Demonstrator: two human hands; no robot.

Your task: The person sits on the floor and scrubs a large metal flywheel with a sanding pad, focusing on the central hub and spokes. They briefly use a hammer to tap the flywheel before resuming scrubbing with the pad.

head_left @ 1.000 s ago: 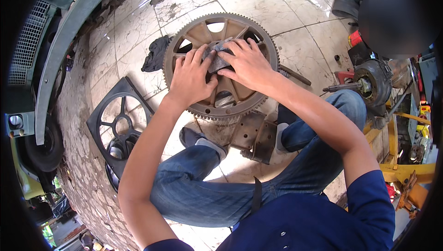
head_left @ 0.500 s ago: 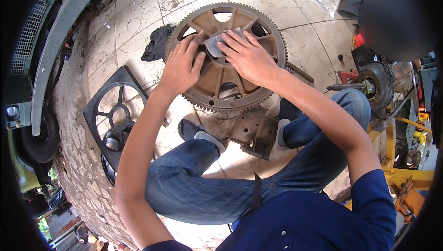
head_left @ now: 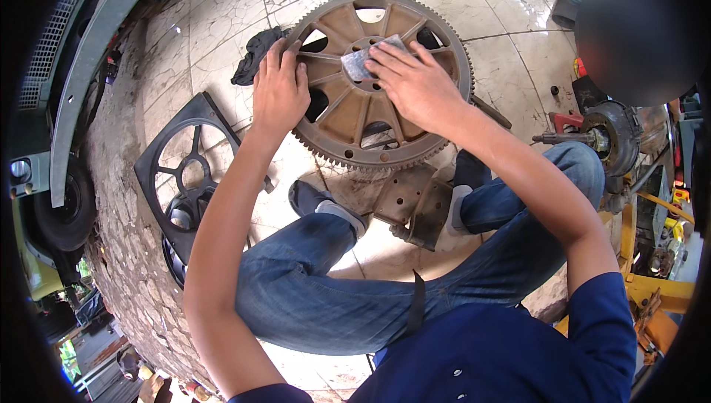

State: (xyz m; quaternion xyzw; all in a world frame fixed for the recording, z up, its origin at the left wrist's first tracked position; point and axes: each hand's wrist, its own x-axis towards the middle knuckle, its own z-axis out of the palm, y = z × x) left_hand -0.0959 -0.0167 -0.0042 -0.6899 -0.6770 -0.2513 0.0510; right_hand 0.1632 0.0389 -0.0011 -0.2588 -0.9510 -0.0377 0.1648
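Pressing grey pad [head_left: 361, 63] under right-hand fingers [head_left: 391, 61] on gear [head_left: 348, 118].

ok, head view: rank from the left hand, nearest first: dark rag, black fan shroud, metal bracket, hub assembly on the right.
1. dark rag, just left of the left hand, by the gear wheel's rim.
2. black fan shroud, lower left.
3. metal bracket, between the feet.
4. hub assembly, far right.

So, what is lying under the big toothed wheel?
Under the toothed wheel shows tiled floor, seen through its openings, and a rusty bracket at its lower edge. Whatever the spokes and both hands cover stays unseen.
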